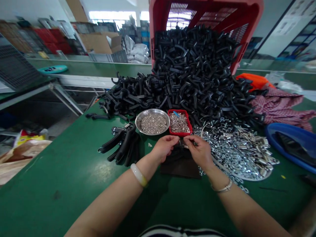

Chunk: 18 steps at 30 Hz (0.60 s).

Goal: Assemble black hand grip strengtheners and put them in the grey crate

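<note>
Close together in the middle, both hands work over a dark mat [181, 169]. My left hand [163, 148] is closed in a pinch, with a small shiny sliver at its fingertips, too small to name. My right hand [201, 154] pinches too; what lies between its fingers is hidden. A small ridged metal piece, like a spring, shows just beneath the right fingers. Under both hands is a black part, mostly hidden against the mat. Just beyond them stand a red tray [188, 128] of small metal pins and a steel bowl [138, 126] of tiny metal pieces.
Black plastic handles [182, 85] spill from a tilted red crate [255, 19] across the back. Assembled black clamps [122, 143] lie left. At right are a heap of nuts and metal parts [234, 151], a blue basin [274, 130] and a checked cloth [278, 103].
</note>
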Motion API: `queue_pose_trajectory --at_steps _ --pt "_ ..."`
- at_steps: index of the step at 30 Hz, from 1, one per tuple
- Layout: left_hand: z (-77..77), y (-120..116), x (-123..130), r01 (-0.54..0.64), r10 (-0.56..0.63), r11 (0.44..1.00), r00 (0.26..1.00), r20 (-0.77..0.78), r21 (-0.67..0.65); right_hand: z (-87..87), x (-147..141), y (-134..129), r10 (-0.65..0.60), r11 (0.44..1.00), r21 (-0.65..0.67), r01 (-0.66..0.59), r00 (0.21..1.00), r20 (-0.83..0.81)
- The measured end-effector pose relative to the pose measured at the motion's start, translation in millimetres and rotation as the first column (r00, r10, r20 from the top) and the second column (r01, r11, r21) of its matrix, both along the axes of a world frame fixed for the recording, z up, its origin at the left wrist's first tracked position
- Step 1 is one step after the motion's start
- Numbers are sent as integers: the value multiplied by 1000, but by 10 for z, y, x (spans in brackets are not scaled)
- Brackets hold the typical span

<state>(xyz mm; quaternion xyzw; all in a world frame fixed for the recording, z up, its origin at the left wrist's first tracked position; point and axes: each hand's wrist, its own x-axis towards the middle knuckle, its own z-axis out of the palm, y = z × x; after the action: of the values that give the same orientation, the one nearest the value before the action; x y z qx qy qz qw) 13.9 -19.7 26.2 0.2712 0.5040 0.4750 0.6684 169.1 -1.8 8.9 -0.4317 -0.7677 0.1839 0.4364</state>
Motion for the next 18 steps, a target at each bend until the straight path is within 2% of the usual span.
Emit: queue_pose_trajectory --at_steps 2,5,10,12,14,18 --pt "-13 40 -29 -94 109 988 986 -123 127 -56 34 2 6 1000 16 -9 977 215" --pt "-38 68 -78 -132 173 962 972 -161 237 -160 63 -24 -13 998 58 -16 884 467" --pt "-87 38 -130 -67 115 981 956 -271 180 -241 71 -73 -54 990 142 -25 849 526" --pt "-118 41 -151 -18 95 976 930 -355 215 -231 70 -78 -53 989 144 -26 850 524" --pt "-151 54 -178 43 113 958 851 -512 282 -211 70 -84 -50 989 143 -32 844 533" --pt "-174 47 -220 226 158 919 541 -826 324 -172 74 -111 -77 984 172 -39 785 615"
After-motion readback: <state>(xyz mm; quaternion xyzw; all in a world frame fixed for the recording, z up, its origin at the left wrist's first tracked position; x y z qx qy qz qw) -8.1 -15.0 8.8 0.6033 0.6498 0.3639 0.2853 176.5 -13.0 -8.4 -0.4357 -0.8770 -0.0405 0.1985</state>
